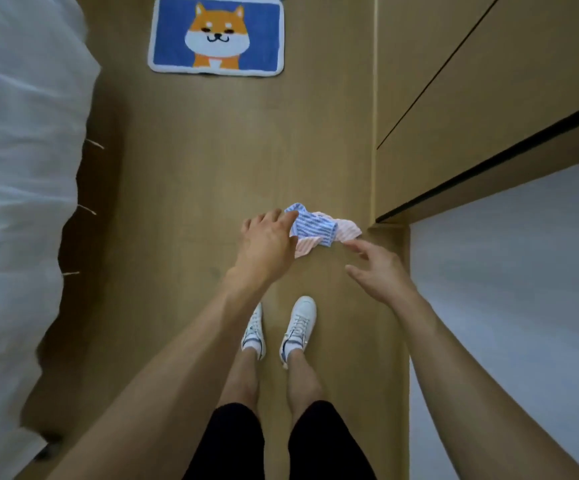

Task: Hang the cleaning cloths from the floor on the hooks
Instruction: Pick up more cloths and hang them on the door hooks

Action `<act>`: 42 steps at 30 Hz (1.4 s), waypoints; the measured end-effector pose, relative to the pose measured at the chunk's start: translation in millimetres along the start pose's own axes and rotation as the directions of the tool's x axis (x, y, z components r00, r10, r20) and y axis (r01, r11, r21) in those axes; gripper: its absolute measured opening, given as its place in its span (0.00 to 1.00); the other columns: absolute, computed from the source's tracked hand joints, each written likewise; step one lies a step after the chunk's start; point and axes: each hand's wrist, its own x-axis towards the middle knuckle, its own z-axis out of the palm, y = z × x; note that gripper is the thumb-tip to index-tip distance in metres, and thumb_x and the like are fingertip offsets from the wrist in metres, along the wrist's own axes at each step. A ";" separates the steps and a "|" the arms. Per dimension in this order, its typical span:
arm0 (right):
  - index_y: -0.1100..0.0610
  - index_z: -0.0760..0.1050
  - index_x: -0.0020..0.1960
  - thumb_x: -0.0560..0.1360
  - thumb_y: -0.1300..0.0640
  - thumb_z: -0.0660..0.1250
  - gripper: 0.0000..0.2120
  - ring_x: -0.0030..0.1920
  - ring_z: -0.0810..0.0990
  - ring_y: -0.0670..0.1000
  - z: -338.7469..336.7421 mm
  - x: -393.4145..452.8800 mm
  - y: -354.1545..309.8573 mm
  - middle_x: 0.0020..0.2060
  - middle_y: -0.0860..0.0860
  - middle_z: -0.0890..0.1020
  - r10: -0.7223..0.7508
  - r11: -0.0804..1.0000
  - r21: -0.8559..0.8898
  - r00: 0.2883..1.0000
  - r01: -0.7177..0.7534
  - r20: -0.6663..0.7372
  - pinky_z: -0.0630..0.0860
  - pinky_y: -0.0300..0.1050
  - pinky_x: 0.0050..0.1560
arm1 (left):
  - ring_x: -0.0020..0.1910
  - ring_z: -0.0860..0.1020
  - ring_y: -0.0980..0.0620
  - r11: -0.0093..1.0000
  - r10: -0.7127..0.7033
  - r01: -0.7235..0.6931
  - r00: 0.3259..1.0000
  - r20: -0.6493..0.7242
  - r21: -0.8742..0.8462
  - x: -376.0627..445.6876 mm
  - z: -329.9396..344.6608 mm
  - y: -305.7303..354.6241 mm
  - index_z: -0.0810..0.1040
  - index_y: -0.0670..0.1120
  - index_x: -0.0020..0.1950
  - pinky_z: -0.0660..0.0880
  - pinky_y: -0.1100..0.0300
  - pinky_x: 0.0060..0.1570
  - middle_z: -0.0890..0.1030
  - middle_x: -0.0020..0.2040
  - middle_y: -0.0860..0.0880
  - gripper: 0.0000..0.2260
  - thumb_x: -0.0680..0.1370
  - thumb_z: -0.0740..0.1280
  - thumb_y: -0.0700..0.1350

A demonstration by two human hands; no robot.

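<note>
Two crumpled cleaning cloths lie together on the wooden floor ahead of my feet: a blue striped cloth (314, 227) on top of a pink striped cloth (347, 227). My left hand (268, 249) reaches down over their left side with fingers spread, its fingertips at the blue cloth's edge; whether it touches is unclear. My right hand (378, 268) hovers open just right of and below the cloths, fingertips close to the pink one. No hooks are in view.
A white bed cover (21, 188) fills the left side. Wooden cabinet doors (461, 109) and a white wall (509, 306) stand on the right. A blue mat with a dog picture (216, 35) lies farther ahead. My white shoes (296, 327) stand below the cloths.
</note>
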 end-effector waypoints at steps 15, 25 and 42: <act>0.52 0.74 0.67 0.74 0.59 0.69 0.21 0.63 0.77 0.52 224.4 250.0 137.0 0.64 0.51 0.78 0.043 0.997 -0.062 0.993 -0.036 0.109 0.72 0.47 0.64 | 0.64 0.72 0.43 0.990 0.099 -0.115 0.979 0.179 0.087 166.9 305.9 -130.9 0.68 0.50 0.72 0.66 0.50 0.62 0.74 0.67 0.47 0.21 0.79 0.64 0.50; 0.50 0.70 0.71 0.75 0.59 0.67 0.24 0.66 0.74 0.53 341.8 347.2 206.8 0.68 0.50 0.73 0.078 0.997 -0.031 0.987 -0.075 0.138 0.71 0.52 0.65 | 0.65 0.71 0.44 0.941 0.255 -0.292 0.944 0.210 0.173 239.1 454.0 -182.5 0.69 0.49 0.72 0.64 0.51 0.62 0.73 0.69 0.49 0.21 0.78 0.62 0.47; 0.53 0.69 0.70 0.75 0.62 0.65 0.24 0.67 0.73 0.55 366.6 366.8 205.5 0.67 0.54 0.75 -0.008 0.999 0.046 0.964 -0.005 0.267 0.70 0.51 0.66 | 0.56 0.74 0.46 0.911 0.316 -0.365 0.916 0.246 0.190 258.1 461.6 -182.7 0.79 0.49 0.52 0.63 0.53 0.54 0.82 0.50 0.50 0.09 0.79 0.60 0.49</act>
